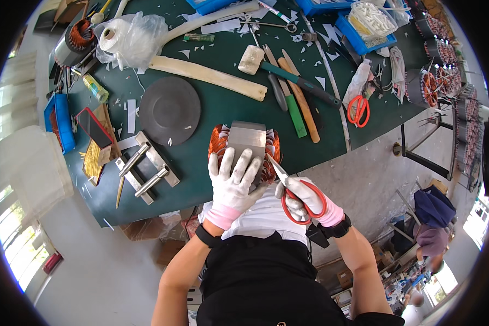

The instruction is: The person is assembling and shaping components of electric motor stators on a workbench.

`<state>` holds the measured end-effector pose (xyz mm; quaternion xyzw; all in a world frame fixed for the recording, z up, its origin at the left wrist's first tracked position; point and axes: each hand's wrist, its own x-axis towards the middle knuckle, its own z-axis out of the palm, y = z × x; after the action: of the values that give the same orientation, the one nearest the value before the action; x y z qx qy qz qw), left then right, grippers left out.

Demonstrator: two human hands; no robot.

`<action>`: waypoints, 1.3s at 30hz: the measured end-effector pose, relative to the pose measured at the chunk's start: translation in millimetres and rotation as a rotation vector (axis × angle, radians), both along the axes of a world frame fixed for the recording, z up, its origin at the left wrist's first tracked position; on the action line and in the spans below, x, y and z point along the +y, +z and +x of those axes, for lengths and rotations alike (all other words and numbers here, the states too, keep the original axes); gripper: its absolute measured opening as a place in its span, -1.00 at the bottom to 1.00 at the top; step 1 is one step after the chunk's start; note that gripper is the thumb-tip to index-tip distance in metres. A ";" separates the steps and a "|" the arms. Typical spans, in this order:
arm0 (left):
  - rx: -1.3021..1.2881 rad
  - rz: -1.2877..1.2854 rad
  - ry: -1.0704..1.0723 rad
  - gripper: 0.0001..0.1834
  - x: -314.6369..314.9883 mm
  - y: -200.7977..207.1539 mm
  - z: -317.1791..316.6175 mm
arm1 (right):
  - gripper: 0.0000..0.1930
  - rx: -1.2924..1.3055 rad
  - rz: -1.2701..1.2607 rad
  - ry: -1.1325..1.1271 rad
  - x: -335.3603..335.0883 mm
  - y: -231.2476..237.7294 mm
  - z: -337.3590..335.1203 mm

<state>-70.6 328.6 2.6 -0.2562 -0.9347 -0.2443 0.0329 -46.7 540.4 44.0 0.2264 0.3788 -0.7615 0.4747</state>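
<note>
A motor stator (246,136) with a grey metal core and copper windings at both ends sits at the near edge of the green table. My left hand (234,182), in a white glove with a pink cuff, lies on the core with its fingers spread. In my gloved right hand (308,200) is a pair of red-handled scissors (282,173). Their blades point up and left, with the tips against the copper windings (271,157) on the stator's right end. Whether the tips cut anything is too small to tell.
Left of the stator are a dark round disc (170,111) and a metal stand with two rollers (148,167). Beyond it lie a mallet (251,60), wooden sticks (304,108) and another pair of red scissors (358,110). More stators (421,87) stand at far right.
</note>
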 end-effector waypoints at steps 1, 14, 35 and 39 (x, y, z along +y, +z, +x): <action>-0.001 -0.007 0.008 -0.31 -0.9 -1.4 2.3 | -0.53 -0.010 0.005 0.001 0.6 -0.8 -1.1; 0.029 0.008 0.010 -0.31 -2.3 -2.7 5.1 | -0.51 -0.004 -0.089 0.007 1.9 -6.8 8.6; -0.366 0.451 0.752 -0.63 -11.9 8.4 -28.0 | -0.49 0.053 -0.139 -0.092 -9.6 -17.4 23.2; -0.977 0.725 0.886 -0.64 -15.4 -1.9 -44.1 | -0.54 0.108 -0.118 -0.059 -15.0 -19.1 27.5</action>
<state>-114.7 313.2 0.7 0.3085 -0.7195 -0.5864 -0.2081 -19.2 525.4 25.0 0.1675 0.3514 -0.8072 0.4436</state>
